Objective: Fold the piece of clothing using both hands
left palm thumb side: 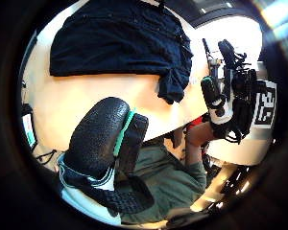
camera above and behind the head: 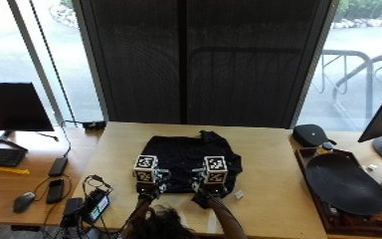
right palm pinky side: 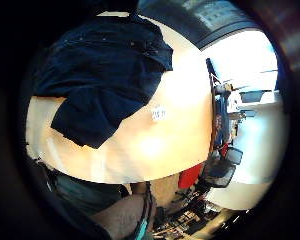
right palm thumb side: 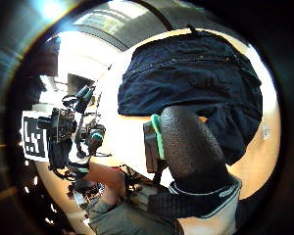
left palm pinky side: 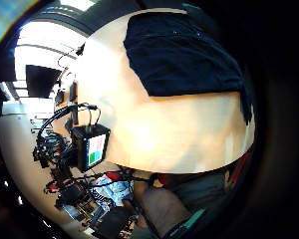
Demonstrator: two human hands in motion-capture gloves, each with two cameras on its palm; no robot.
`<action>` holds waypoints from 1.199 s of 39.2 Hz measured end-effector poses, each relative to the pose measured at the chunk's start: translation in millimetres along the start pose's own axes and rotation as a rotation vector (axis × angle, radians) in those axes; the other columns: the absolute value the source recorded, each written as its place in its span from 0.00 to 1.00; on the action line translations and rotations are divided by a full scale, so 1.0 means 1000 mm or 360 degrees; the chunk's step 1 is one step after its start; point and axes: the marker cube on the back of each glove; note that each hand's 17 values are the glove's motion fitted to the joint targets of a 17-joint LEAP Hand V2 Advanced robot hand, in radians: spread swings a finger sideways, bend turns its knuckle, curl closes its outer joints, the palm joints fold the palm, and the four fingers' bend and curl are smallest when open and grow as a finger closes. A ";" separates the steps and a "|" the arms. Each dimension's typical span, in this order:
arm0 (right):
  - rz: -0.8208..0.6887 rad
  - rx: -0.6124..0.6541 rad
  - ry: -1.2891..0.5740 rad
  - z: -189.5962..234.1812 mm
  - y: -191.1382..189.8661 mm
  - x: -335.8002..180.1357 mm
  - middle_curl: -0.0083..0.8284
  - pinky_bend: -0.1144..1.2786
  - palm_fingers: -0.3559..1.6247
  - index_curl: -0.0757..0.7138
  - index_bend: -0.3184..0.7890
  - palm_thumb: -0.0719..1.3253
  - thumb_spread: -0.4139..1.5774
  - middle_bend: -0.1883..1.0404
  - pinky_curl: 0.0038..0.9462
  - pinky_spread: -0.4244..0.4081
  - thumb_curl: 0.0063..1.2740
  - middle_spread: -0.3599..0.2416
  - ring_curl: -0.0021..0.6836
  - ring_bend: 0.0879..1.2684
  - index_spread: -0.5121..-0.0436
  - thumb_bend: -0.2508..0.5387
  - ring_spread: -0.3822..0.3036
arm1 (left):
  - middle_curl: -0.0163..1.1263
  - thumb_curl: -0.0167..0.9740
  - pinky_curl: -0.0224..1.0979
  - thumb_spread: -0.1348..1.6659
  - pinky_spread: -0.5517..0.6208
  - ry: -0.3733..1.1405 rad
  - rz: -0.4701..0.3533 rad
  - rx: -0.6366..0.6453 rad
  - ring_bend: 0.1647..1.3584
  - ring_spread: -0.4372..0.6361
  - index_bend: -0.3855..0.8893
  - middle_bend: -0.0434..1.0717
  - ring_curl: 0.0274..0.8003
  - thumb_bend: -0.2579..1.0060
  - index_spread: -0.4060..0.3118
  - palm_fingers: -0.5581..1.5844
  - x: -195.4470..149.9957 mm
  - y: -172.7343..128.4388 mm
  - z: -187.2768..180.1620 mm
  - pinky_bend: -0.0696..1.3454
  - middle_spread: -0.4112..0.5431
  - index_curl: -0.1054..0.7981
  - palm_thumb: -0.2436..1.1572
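1. a dark navy, crumpled piece of clothing lies spread on the light wooden table, near the middle and toward the person's edge; one flap of it is folded out toward that near edge.
2. the person's left hand in a black glove hovers over the near left part of the cloth — from the outside view it cannot be told whether it touches the fabric.
3. the left thumb side palm view shows the left thumb straight and apart from the cloth, with bare table between them; nothing is pinched there, so the left hand reads as relaxed and holding nothing.
4. the right hand sits over the near right part of the garment, beside the left hand.
5. its thumb stands out straight above the cloth's edge, gripping nothing — this hand too looks unclenched.
6. a small white tag lies on the table just beside the garment's right corner.
7. a black oval tray rests on the table's right end, well apart from the cloth, and a black monitor stands on the neighbouring desk at the left.
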 end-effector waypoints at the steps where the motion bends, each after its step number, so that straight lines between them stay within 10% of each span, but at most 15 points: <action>1: 0.0001 -0.0001 0.0000 0.000 0.000 0.001 0.04 0.41 0.29 0.16 0.45 0.22 0.44 0.27 0.10 0.67 0.03 0.62 0.04 0.09 0.69 0.52 0.66 | 0.06 0.05 0.05 0.31 0.60 -0.0003 -0.0001 -0.0004 0.21 0.52 0.42 0.23 0.06 0.26 0.50 0.44 0.000 0.001 0.000 0.26 0.46 0.16 0.26; 15: -0.0005 -0.0008 -0.0050 0.000 0.004 0.005 0.15 0.48 0.25 0.33 0.45 0.28 0.77 0.29 0.25 0.82 0.11 0.65 0.17 0.11 0.33 0.54 0.77 | 0.19 0.15 0.15 0.61 0.77 -0.0017 0.0049 -0.0054 0.28 0.63 0.42 0.21 0.23 0.22 0.44 0.40 0.008 0.005 -0.001 0.30 0.49 0.30 0.27; 35: 0.0031 -0.0051 -0.0050 0.005 0.010 0.037 0.23 0.51 0.22 0.43 0.43 0.33 0.82 0.29 0.32 0.85 0.19 0.67 0.27 0.14 0.29 0.45 0.81 | 0.28 0.23 0.20 0.69 0.80 0.0097 0.0034 0.0265 0.32 0.63 0.42 0.23 0.29 0.19 0.43 0.41 0.011 -0.015 0.012 0.32 0.48 0.39 0.29; 47: 0.0124 -0.0233 -0.0033 0.046 -0.001 0.068 0.26 0.55 0.21 0.43 0.42 0.38 0.80 0.29 0.35 0.85 0.22 0.69 0.32 0.17 0.30 0.39 0.82 | 0.32 0.27 0.24 0.70 0.77 0.0115 -0.0011 0.0099 0.32 0.60 0.41 0.22 0.32 0.19 0.42 0.42 0.014 -0.030 0.056 0.35 0.47 0.42 0.32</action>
